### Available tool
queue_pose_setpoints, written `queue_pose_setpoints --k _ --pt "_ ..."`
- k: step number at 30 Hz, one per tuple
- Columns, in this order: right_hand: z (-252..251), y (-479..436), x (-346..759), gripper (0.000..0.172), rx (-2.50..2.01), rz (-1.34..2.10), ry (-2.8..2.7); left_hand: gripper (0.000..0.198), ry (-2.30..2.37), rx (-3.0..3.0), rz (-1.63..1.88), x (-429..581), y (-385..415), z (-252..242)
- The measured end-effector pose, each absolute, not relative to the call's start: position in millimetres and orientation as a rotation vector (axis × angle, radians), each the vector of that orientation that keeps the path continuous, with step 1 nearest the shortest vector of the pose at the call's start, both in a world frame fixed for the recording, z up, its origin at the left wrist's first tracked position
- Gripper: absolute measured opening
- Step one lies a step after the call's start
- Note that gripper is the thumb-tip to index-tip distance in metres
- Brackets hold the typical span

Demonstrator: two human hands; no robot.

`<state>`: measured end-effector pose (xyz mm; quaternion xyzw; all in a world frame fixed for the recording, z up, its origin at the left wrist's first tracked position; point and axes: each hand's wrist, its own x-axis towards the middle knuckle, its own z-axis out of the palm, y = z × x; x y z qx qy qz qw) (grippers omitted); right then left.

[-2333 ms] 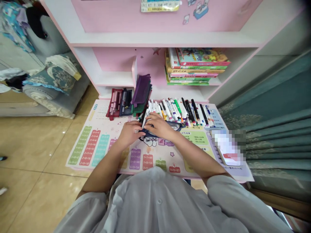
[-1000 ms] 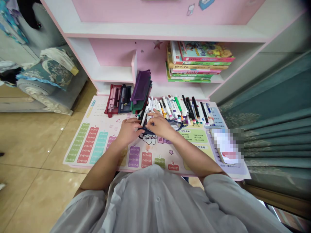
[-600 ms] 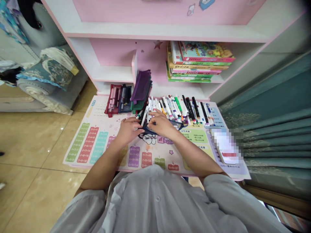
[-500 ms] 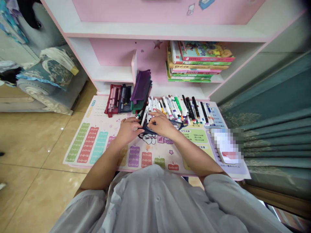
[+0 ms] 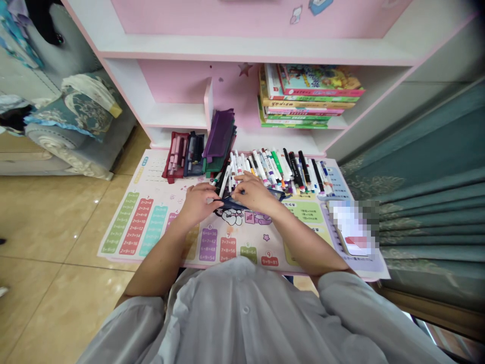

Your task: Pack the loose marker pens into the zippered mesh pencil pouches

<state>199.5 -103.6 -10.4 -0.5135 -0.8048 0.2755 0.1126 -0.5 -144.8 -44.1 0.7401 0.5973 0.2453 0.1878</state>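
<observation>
A dark blue pencil pouch point(image 5: 229, 202) lies on the colourful desk mat point(image 5: 151, 222), with my hands at either end of it. My left hand point(image 5: 199, 200) pinches the pouch's left end with closed fingers. My right hand point(image 5: 253, 192) rests on the pouch's top edge, its fingers curled around something small I cannot make out. Several markers point(image 5: 280, 169) lie in a row just behind my hands, and a few white pens point(image 5: 225, 178) stick up between them.
Open red and dark pencil cases point(image 5: 184, 161) and a stack of purple and green pouches point(image 5: 220, 139) sit at the back left. Books point(image 5: 306, 96) are piled on the pink shelf. A blurred flat object point(image 5: 354, 230) lies at the mat's right. Green curtain on the right.
My hands stay on the pouch. The right hand has shifted slightly back toward the markers, and the left has closed on the pouch's end. The view tilted down a little.
</observation>
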Motion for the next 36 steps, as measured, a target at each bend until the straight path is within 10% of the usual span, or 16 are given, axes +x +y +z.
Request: queue_pose_setpoints --k 36 --pt "-10.1 -99.0 212.5 0.015 -1.513 0.798 -2.391 0.004 1.826 2.044 0.555 -5.5 -145.9 -29.2"
